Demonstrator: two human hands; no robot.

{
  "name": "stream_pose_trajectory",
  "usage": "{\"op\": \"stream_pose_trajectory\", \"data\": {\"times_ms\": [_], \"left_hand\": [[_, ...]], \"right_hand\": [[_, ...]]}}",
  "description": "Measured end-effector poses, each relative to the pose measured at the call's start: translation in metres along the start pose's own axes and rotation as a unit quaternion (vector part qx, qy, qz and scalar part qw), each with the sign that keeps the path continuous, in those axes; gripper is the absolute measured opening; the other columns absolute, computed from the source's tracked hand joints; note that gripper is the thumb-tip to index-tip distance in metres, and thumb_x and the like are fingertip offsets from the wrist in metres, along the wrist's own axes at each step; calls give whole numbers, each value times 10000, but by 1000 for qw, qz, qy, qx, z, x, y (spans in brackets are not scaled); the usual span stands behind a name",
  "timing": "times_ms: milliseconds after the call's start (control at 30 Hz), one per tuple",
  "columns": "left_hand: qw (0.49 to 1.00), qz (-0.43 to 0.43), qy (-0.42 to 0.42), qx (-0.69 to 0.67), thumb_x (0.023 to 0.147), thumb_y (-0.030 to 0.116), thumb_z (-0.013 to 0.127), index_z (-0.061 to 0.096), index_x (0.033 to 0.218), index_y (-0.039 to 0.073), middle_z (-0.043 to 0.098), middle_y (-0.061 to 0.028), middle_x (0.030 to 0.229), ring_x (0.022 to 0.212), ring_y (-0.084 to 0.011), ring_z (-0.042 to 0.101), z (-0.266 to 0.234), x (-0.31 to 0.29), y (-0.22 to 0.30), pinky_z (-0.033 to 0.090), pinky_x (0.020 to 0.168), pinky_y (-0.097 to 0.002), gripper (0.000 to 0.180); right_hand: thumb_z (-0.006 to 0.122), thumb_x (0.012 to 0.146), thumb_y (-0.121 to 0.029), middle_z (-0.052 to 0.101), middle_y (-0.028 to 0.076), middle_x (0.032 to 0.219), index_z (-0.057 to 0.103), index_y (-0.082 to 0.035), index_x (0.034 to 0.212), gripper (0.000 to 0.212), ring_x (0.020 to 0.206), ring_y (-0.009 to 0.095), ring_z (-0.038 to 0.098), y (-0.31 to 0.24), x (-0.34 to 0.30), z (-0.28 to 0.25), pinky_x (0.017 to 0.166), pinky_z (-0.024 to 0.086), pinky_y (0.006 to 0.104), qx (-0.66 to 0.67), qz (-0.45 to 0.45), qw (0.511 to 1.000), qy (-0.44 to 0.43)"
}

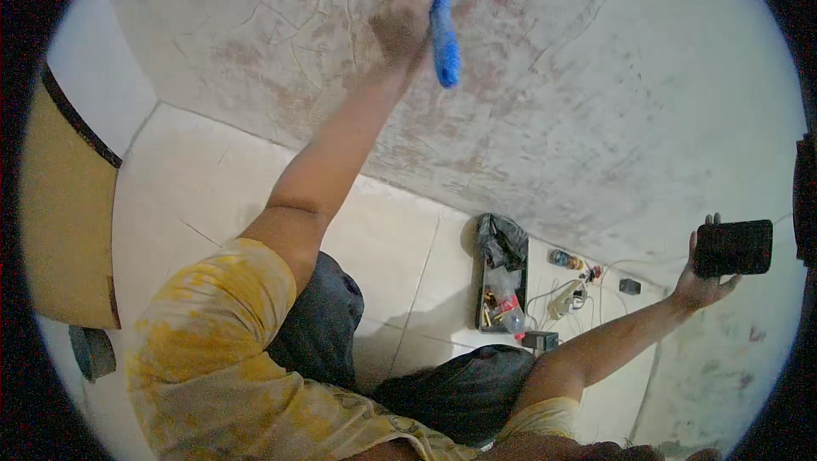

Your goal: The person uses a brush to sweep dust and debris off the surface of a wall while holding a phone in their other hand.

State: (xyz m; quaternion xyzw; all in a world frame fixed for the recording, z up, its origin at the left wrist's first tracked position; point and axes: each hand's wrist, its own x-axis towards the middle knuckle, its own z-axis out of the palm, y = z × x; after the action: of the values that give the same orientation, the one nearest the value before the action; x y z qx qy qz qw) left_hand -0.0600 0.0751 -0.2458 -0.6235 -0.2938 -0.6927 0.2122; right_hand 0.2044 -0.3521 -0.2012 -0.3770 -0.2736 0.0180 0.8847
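My left hand point(403, 22) is raised against the patchy wall point(528, 112), its fingers closed round a brush point(444, 31). The brush has a blue handle hanging down beside the hand and yellowish bristles at the top, which lie at the wall's surface, partly covered by the fingers. Out to the right, my right hand point(699, 286) grips a black smartphone point(737, 247). The phone's dark face is turned towards me, and fingertips show above its upper edge.
A black tray point(482, 312) on the tiled floor point(383, 291) holds a dark plastic bag and a clear bottle. Beside it lie cables, a white power strip point(563, 301), a small bottle point(564, 258) and black adapters point(630, 286). At left stands a tan panel point(72, 214).
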Motion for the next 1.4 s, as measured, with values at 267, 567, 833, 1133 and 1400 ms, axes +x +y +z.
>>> {"op": "stream_pose_trajectory", "data": {"times_ms": [267, 567, 833, 1133, 1400], "left_hand": [[983, 71, -57, -159, 731, 217, 615, 568, 1159, 260, 600, -39, 1016, 825, -223, 621, -4, -30, 65, 514, 651, -328, 432], [815, -171, -474, -287, 822, 390, 578, 613, 1083, 135, 636, -100, 982, 906, -274, 598, -9, -13, 53, 454, 813, -380, 366], [980, -84, -99, -150, 757, 405, 639, 627, 1053, 164, 630, -54, 938, 781, -252, 619, -14, 32, -16, 499, 647, -352, 382], [990, 60, -92, -94, 729, 287, 650, 580, 1150, 245, 601, -23, 967, 764, -199, 628, -15, -33, 65, 509, 575, -324, 429], [863, -24, -412, -292, 741, 348, 617, 608, 1090, 218, 633, -29, 930, 779, -211, 622, -38, -24, 94, 499, 645, -337, 373]], "right_hand": [[427, 813, -568, 188, 307, 1409, 208, -57, 1406, 813, 1312, 425, 212, -5, -4, 6, 1039, 247, 516, 14, 12, 1000, 0], [439, 799, -569, 291, 277, 1381, 254, -51, 1391, 808, 1271, 408, 312, -18, -3, 11, 1020, 271, 514, 12, 51, 998, 29], [462, 786, -560, 316, 273, 1369, 284, -43, 1376, 805, 1250, 403, 347, -18, 6, -7, 993, 309, 519, 35, 68, 996, 39], [476, 779, -533, 324, 279, 1359, 300, -18, 1362, 797, 1243, 402, 355, -12, 3, -6, 1000, 301, 521, 41, 58, 997, 27], [473, 774, -555, 336, 274, 1353, 306, -31, 1362, 805, 1225, 409, 372, -23, 5, -12, 984, 320, 532, 47, 79, 996, 11]]}}
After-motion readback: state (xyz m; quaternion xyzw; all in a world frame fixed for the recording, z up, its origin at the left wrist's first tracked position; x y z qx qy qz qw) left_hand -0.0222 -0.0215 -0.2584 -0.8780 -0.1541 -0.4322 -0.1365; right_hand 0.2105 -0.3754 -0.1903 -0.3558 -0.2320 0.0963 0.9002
